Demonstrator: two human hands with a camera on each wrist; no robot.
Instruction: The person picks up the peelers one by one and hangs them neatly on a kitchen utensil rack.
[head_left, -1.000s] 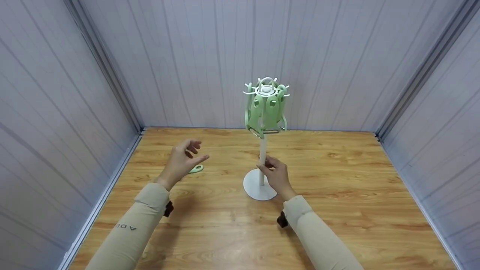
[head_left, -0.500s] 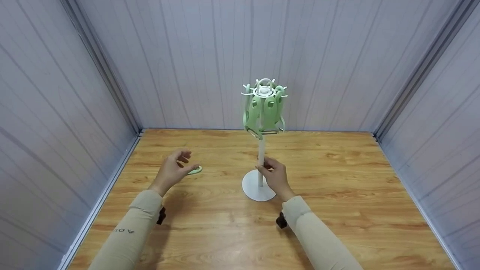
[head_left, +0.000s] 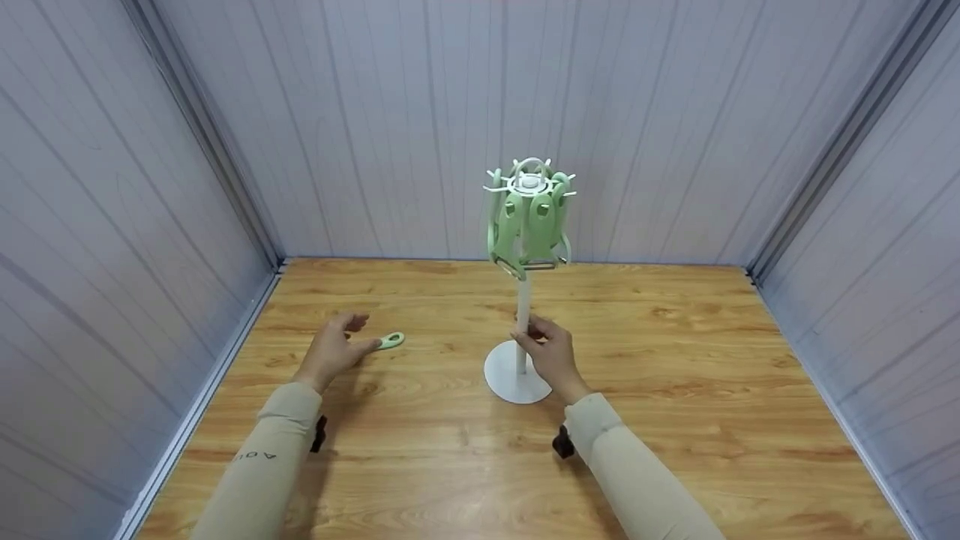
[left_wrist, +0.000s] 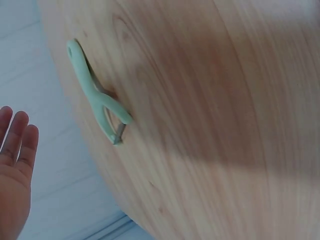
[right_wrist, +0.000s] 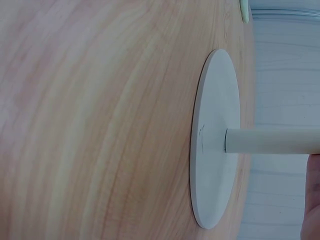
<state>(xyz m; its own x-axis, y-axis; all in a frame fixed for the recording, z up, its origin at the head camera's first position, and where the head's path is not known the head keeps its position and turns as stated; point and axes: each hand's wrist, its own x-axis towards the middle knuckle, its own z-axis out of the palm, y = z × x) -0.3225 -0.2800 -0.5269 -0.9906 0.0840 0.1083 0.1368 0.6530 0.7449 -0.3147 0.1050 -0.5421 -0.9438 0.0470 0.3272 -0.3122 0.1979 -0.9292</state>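
A pale green Y-shaped peeler (head_left: 385, 344) (left_wrist: 88, 89) lies on the wooden table, with its holed handle end showing past my left thumb in the head view. Over its other end hovers my left hand (head_left: 334, 352) (left_wrist: 12, 185), fingers loosely spread and apart from the peeler in the left wrist view. My right hand (head_left: 553, 354) (right_wrist: 312, 202) pinches the white pole (head_left: 523, 296) (right_wrist: 270, 141) of an upright stand, low down above its round base (head_left: 504, 375) (right_wrist: 217, 165). Several green peelers (head_left: 541, 229) hang from the hooks at the top.
The wooden table (head_left: 465, 465) meets a pale panelled back wall (head_left: 375, 150), with side walls left and right. Both forearms, in beige sleeves, reach in from the front. A dark wrist mount (head_left: 562, 442) shows under the right cuff.
My left hand has moved left and down toward the table, passing over the peeler and uncovering its handle end. My right hand keeps its grip on the pole.
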